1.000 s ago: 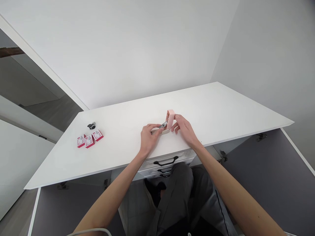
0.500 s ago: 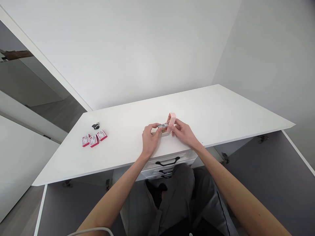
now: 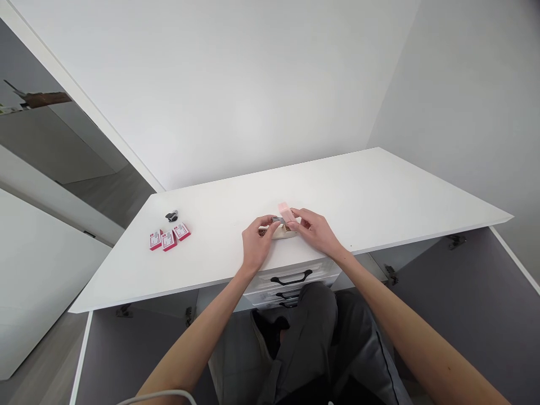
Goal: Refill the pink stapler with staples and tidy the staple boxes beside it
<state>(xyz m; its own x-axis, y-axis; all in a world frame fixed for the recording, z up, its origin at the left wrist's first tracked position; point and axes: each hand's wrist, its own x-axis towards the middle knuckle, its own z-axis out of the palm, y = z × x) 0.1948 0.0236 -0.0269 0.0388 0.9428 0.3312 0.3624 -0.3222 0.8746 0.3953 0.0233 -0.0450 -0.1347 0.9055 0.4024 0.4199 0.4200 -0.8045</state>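
On the white tabletop, between my hands, is a small stapler with a pink cover (image 3: 284, 209) swung up from its cream base (image 3: 283, 233). My left hand (image 3: 255, 243) pinches a short grey metal strip (image 3: 277, 220), which looks like a row of staples, above the base. My right hand (image 3: 314, 229) grips the pink cover between thumb and fingers. The fingers partly hide the stapler's inside and the ends of the strip.
Three red-and-white boxes (image 3: 169, 241) lie together at the left of the white tabletop (image 3: 219, 259). Behind them is a small black and silver object (image 3: 172, 216), too small to name. Below are drawers with black handles (image 3: 291, 278), between open cabinet doors (image 3: 459, 287).
The pink cover has tilted left, over the grey strip, with my right hand moving along. My left hand keeps its pinch. The whole view has shifted slightly.
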